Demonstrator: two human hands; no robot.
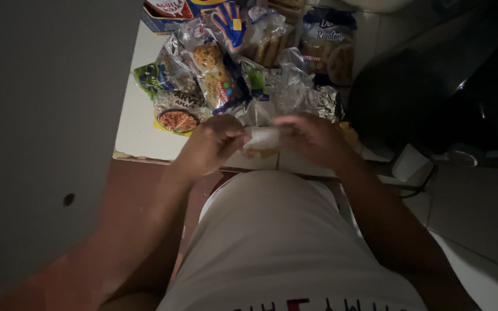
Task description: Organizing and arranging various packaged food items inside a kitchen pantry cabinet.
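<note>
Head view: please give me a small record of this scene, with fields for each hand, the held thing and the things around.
left hand: grips the left end of the small clear packet
right hand: grips the right end of the same packet
counter: white, with a pile of snack bags
cookie bag: at the back right of the pile
light: dim

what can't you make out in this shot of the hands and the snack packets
Head view only:
- Small pale packet: contents unclear, blurred and covered by left hand and right hand.
- Dark bulky object: too dim to identify.
- Box: cut by the top edge.
- Clear bags: contents lost in glare.
</note>
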